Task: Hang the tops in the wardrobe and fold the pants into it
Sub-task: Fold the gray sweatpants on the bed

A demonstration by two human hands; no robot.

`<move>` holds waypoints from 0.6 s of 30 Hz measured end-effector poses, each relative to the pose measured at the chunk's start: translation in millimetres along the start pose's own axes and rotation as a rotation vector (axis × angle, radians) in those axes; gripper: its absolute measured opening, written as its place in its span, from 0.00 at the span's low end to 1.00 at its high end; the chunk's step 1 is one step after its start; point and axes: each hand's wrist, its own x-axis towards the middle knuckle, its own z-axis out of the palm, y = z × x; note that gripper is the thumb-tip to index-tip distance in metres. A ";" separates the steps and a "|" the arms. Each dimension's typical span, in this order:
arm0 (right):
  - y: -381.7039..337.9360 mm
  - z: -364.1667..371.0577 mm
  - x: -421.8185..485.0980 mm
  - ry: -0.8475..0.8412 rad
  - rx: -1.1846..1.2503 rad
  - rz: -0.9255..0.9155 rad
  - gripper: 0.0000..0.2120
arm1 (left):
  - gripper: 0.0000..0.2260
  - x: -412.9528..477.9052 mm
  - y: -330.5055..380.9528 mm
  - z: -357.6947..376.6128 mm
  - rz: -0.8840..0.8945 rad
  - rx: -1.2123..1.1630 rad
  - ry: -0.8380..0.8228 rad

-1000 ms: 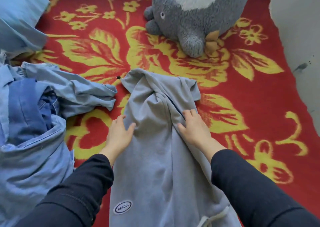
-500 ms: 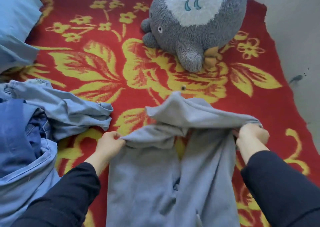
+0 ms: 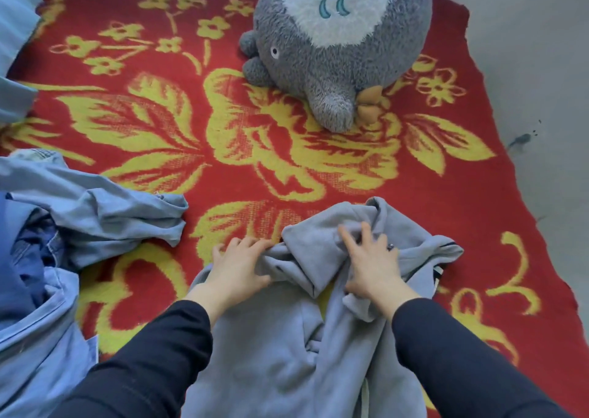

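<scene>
Grey sweatpants [image 3: 287, 363] lie on the red and yellow flowered blanket [image 3: 223, 130] in front of me, their far end doubled back toward me in a bunched fold [image 3: 318, 245]. My left hand [image 3: 237, 269] holds the left edge of that fold between thumb and fingers. With fingers spread, my right hand [image 3: 373, 267] lies flat on top of the fold. Both arms wear black sleeves. No wardrobe is in view.
A heap of blue denim clothes [image 3: 63, 242] lies at the left, one sleeve reaching toward the middle. A large grey plush toy [image 3: 334, 41] sits at the far side of the blanket. A light blue pillow [image 3: 16, 19] is at the far left, and bare grey floor [image 3: 541, 98] at the right.
The pants lay stretched out a second ago. Both hands then lifted their far end and brought it back toward me; it now lies bunched under my hands, which have moved closer together.
</scene>
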 end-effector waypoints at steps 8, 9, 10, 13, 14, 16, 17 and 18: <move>68.3 -74.2 36.4 0.693 1.372 0.764 0.16 | 0.05 2.7 -13.6 -15.6 -0.185 -0.532 0.377; 73.8 -85.9 37.0 0.808 1.456 0.767 0.21 | 0.07 3.7 -18.3 -18.2 -0.240 -0.554 0.406; 72.4 -92.2 36.4 0.839 1.455 0.737 0.22 | 0.09 4.5 -23.1 -19.4 -0.274 -0.565 0.393; 42.8 -78.4 41.0 0.602 1.155 0.429 0.14 | 0.09 5.4 -31.3 -19.2 -0.271 -0.537 0.267; 27.8 -67.2 43.5 0.458 1.057 0.321 0.14 | 0.11 5.1 -30.6 -18.6 -0.263 -0.512 0.228; 1.5 -51.7 50.5 0.257 1.008 0.226 0.20 | 0.16 8.2 -27.5 -17.9 -0.234 -0.531 0.204; -8.1 -49.3 54.9 0.210 1.045 0.262 0.24 | 0.17 11.0 -23.9 -19.3 -0.208 -0.570 0.216; -15.6 -49.0 59.6 0.180 1.099 0.318 0.28 | 0.17 15.2 -20.0 -21.4 -0.188 -0.635 0.227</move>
